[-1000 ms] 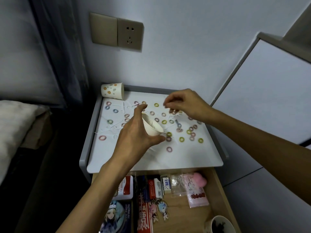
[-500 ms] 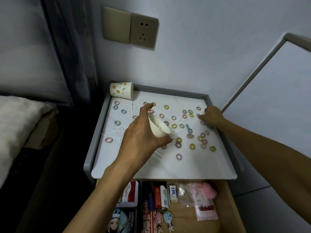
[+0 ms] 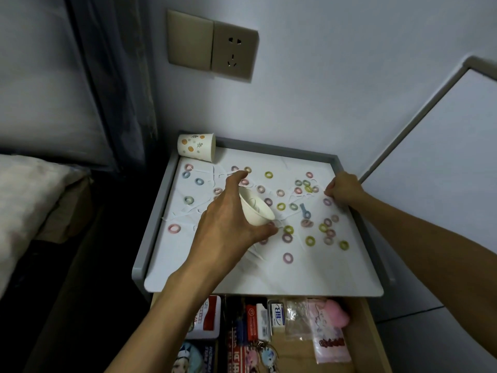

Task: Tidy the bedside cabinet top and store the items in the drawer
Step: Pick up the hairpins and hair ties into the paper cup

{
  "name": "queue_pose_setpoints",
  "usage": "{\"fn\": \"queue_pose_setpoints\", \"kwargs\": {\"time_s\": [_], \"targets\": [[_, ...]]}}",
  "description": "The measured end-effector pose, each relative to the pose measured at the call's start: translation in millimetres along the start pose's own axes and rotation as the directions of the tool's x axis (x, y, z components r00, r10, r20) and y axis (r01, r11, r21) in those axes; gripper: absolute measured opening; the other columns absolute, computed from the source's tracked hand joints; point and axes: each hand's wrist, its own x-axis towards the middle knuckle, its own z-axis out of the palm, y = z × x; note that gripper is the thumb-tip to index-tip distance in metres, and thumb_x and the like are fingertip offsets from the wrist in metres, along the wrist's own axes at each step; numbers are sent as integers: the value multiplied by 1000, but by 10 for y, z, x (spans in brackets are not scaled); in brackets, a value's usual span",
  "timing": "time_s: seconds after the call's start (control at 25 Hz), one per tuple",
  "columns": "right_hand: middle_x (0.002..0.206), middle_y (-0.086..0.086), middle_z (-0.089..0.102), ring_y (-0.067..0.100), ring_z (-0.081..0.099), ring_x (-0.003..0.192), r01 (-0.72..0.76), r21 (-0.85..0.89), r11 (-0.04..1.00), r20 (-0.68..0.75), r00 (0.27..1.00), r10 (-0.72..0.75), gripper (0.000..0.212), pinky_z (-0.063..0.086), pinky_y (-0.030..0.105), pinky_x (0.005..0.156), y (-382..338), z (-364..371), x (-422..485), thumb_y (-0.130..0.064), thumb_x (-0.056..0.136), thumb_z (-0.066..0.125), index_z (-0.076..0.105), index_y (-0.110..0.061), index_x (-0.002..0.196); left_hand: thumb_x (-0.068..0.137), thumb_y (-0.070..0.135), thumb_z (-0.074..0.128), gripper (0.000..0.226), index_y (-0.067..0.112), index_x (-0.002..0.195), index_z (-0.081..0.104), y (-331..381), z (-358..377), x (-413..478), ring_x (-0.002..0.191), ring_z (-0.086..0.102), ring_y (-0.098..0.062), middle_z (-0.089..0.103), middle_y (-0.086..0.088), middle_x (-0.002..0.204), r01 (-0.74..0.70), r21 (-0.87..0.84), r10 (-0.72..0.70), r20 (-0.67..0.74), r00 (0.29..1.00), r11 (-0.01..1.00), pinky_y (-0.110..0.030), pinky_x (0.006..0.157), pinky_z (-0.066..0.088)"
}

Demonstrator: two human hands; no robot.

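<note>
Fingers of the left hand wrap around a small plain white paper cup, index finger over the top and thumb underneath, holding it just above the white top of the grey-rimmed bedside cabinet. That cup is tilted — its long axis runs from lower right to upper left, with the open mouth turned up and toward the right, and the narrower base is hidden in the palm. Something thin and dark shows inside it, too small to identify.

At the right edge of the cabinet top the right hand rests with its fingertips curled and drawn together, low on the surface beside a pale purple ring; whether they pinch anything cannot be told.

Small coloured elastic hair rings — pink, green, blue, purple — lie scattered flat across the top, most of them to the right of the held cup. Thin white strips lie among them. A second paper cup with orange dots lies on its side at the back left corner, axis roughly left to right, mouth toward the right.

Below the top, the wooden drawer stands open, holding boxes, keychains, a clear bag and a pink soft item.
</note>
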Motion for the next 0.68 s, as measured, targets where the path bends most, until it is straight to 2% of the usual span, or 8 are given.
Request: {"fn": "queue_pose_setpoints", "kwargs": {"time_s": [0.12,0.2,0.24,0.32,0.4,0.52,0.56,0.68], "targets": [[97,19,69,32,65,88,35,22,999,-117,993,-33,16,55,36,80,-59,-63,-50,-9,87,64,69,3,95,65,39,87,100,39,144,26,1,-12,7,99,44,-8,56,7,127,11,2,-11,-4,1000,1000,-23,79,34],[86,11,66,23,61,78,232,126,964,-176,962,-209,5,49,25,71,-118,-136,-167,-4,88,64,67,-1,89,65,39,87,100,38,144,26,-3,-20,11,101,47,-10,56,6,128,18,7,-18,-5,1000,1000,-24,79,35],[82,8,66,17,59,74,365,157,918,-145,928,-345,1,45,18,67,-150,-184,-253,-3,87,66,67,-3,87,64,39,87,101,38,144,26,-4,-23,12,103,48,-11,56,6,128,19,7,-19,-6,1000,1000,-24,79,36],[77,-2,65,3,57,69,544,104,832,-6,837,-547,7,39,10,65,-199,-225,-403,-5,85,69,66,-10,82,64,39,87,101,38,144,26,-5,-28,7,101,47,-10,56,6,127,19,7,-19,-5,1000,1000,-24,79,36],[77,-8,62,-2,56,64,586,49,808,51,807,-588,4,39,11,66,-192,-176,-414,-7,84,70,68,-10,84,64,39,87,101,38,144,26,2,-30,-3,99,45,-9,56,7,125,17,9,-16,-4,1000,1000,-24,78,36],[88,-4,60,9,56,79,597,23,802,26,801,-597,17,42,21,73,-225,-51,-376,-10,79,77,70,-7,94,64,40,87,100,37,144,26,-1,-35,-4,97,45,-8,56,7,122,15,10,-15,-11,1000,1000,-24,77,35],[91,-2,60,12,55,83,599,23,800,38,800,-599,22,41,21,74,-243,-2,-375,-11,77,79,70,-8,96,64,40,87,100,38,143,26,-1,-38,-2,97,45,-8,56,7,122,16,11,-16,-13,1000,1000,-24,77,34],[95,1,62,9,56,82,578,42,815,57,813,-580,25,39,8,70,-284,94,-376,-15,76,81,70,-10,98,65,40,87,100,38,144,26,3,-43,1,99,45,-8,56,7,125,15,10,-15,-13,1000,1000,-24,77,34]]}}
